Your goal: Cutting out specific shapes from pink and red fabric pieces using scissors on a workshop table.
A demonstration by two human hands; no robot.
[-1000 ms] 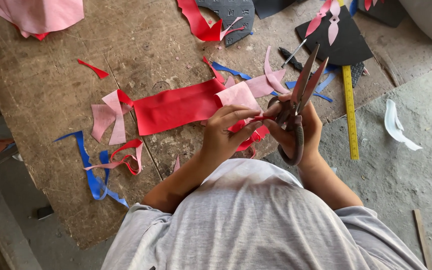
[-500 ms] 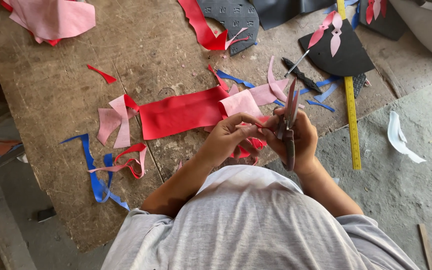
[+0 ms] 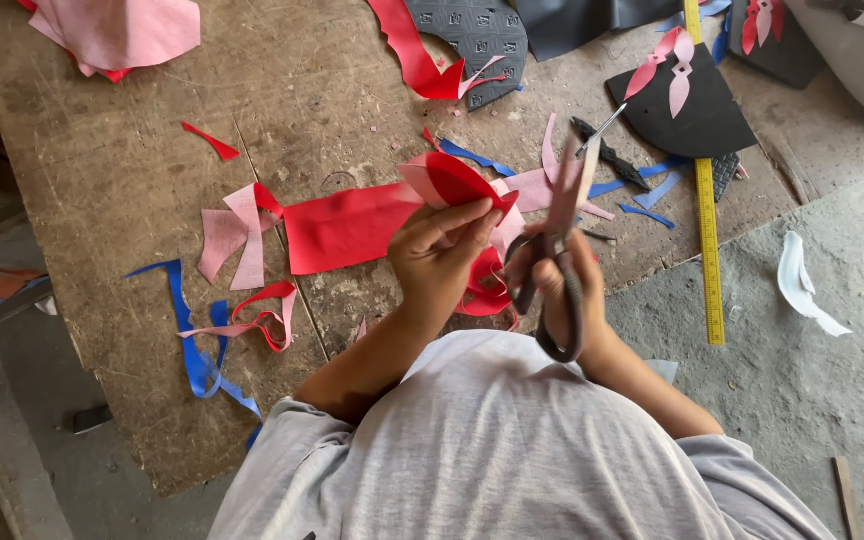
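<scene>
left hand pinches one curled red sheet; right hand grips one pair of scissors

A red piece with a pink underside curls above a flat red sheet, beside dark grey scissors, while pink scraps, blue strips, a yellow ruler and a black sheet lie on the scuffed brown tabletop.
</scene>
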